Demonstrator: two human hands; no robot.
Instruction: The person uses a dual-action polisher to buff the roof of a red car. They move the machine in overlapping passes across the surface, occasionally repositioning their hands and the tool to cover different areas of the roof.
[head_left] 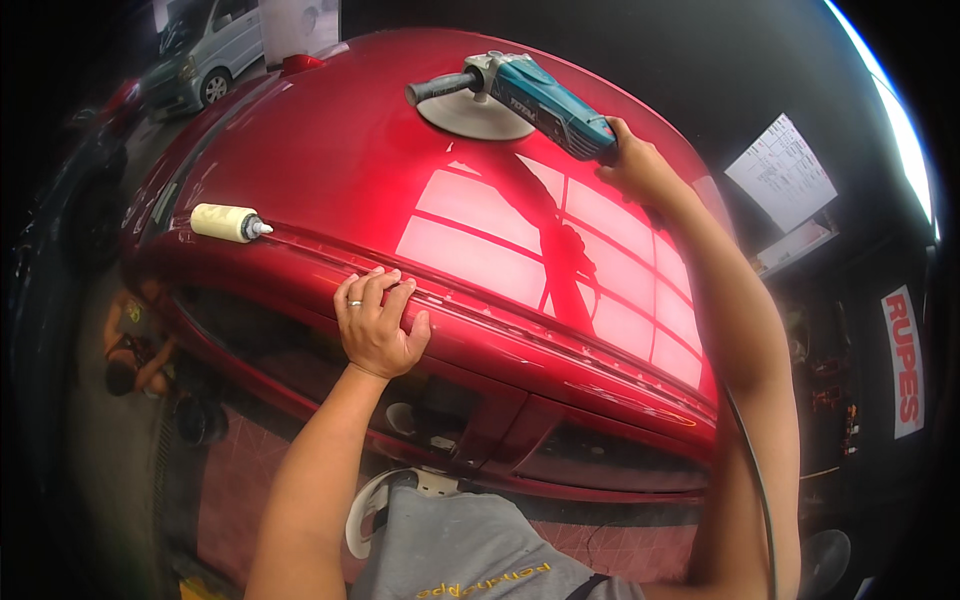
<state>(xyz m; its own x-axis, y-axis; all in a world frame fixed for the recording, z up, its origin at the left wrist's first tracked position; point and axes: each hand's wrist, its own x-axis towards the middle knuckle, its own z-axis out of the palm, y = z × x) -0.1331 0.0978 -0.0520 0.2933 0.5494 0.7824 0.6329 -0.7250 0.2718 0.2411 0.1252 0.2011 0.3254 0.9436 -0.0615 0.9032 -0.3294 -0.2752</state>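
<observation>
With my right hand [637,165] I grip the rear handle of a teal and black polishing machine [550,103]. Its round pale pad [472,115] rests on the glossy red car roof [350,130], and the black side handle points left with no hand on it. My left hand [378,325] lies with fingers stretched over the roof's near edge, by the dark trim channel; a ring shows on one finger. Left of it a cream squeeze bottle [225,222] with a pale nozzle lies on its side on the roof.
A power cord [752,460] runs down along my right arm. Another person [135,365] crouches at the car's left end. A silver van [215,50] stands at the far left. Paper sheets [782,172] and a banner [903,360] are on the right. Below are car windows [615,450].
</observation>
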